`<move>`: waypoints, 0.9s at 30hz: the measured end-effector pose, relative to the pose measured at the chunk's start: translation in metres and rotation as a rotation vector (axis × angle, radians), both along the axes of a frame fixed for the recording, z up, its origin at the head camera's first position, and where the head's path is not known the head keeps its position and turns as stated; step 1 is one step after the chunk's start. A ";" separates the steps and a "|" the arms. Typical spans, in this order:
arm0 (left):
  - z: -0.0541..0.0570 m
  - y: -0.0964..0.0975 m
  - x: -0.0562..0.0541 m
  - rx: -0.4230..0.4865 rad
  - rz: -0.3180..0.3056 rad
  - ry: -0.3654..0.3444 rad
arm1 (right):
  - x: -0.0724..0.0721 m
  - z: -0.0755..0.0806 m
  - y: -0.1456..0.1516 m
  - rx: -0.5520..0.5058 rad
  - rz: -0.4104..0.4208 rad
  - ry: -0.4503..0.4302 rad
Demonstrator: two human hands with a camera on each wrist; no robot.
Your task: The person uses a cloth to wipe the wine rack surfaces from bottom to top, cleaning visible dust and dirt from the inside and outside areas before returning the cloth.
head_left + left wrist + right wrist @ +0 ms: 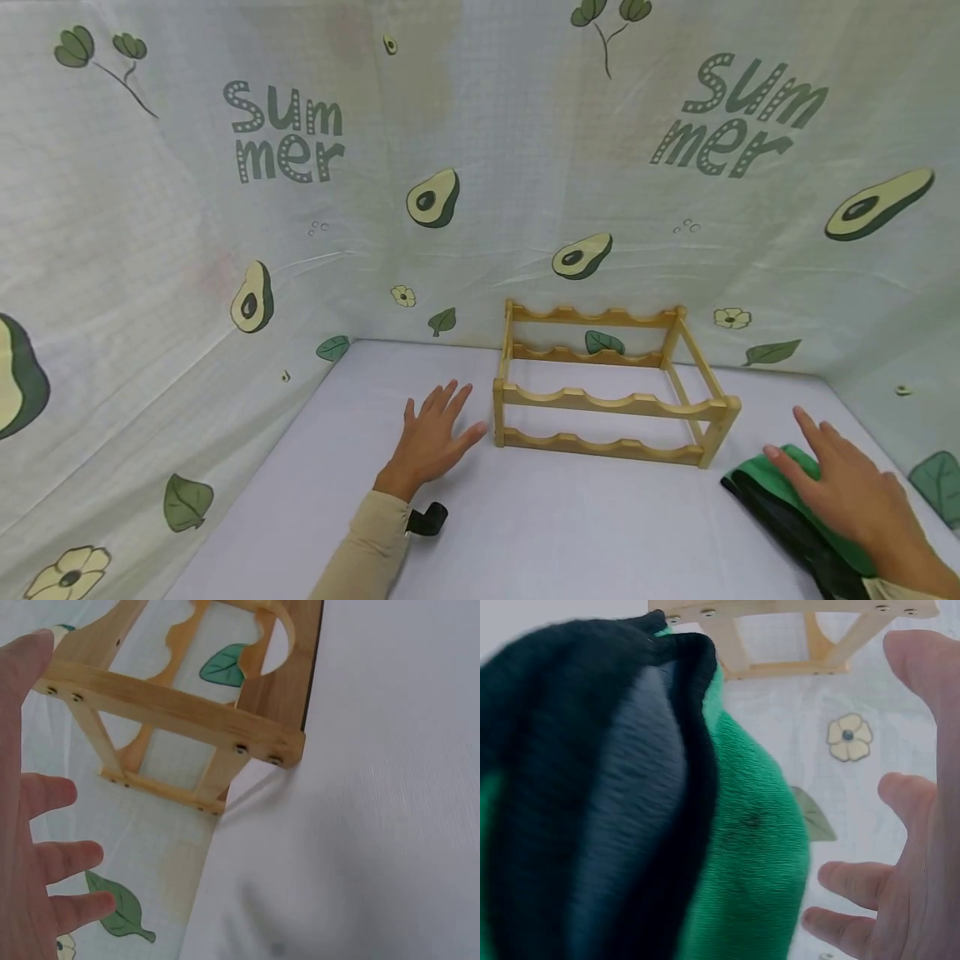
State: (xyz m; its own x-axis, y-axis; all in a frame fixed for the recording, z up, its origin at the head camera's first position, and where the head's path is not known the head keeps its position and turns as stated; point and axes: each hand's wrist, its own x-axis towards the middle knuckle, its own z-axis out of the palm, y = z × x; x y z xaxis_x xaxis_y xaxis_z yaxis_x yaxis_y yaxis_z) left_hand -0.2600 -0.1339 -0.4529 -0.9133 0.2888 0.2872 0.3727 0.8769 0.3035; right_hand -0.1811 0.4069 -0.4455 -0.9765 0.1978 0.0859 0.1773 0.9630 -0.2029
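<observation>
My L hand (431,442) & R hand (855,487) spread, gripping nothing; I'd steady rack (611,402) w/ L, pinch cloth (791,527) w/ R.

Left hand (433,442): fingers spread, thumb apart
Right hand (858,492): fingers relaxed, thumb apart
Left forearm (365,546): behind its hand

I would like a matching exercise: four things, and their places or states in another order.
1. Pale wooden rack with scalloped rails
2. Folded green-and-black cloth
3. Bare left hand
4. Bare right hand

A. Nearest the cloth
B. Standing on the white tabletop
C. Fingers spread, left of the rack
D. Partly behind a hand, head view

Pairs: 1-B, 2-D, 3-C, 4-A
</observation>
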 end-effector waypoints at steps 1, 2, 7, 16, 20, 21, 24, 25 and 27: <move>0.000 0.002 -0.001 0.014 0.003 -0.001 | 0.001 -0.002 0.000 -0.008 -0.005 -0.010; 0.000 0.004 -0.002 0.036 0.002 0.001 | 0.001 -0.004 -0.001 -0.009 -0.015 -0.018; 0.000 0.012 -0.006 0.114 -0.005 0.030 | 0.003 -0.014 -0.002 -0.012 -0.042 -0.078; 0.000 0.025 -0.011 0.157 -0.030 0.098 | 0.009 -0.028 -0.002 -0.032 -0.072 -0.151; 0.000 0.028 -0.012 0.189 -0.057 0.097 | 0.010 -0.032 -0.002 -0.048 -0.108 -0.173; 0.001 0.029 -0.012 0.199 -0.061 0.099 | 0.010 -0.033 -0.001 -0.053 -0.106 -0.168; 0.003 0.033 -0.011 0.219 -0.057 0.093 | 0.011 -0.034 0.001 -0.069 -0.069 -0.131; 0.004 0.034 -0.011 0.225 -0.051 0.087 | 0.011 -0.034 0.002 -0.071 -0.048 -0.114; 0.005 0.037 -0.011 0.245 -0.039 0.075 | 0.010 -0.034 0.003 -0.072 -0.013 -0.090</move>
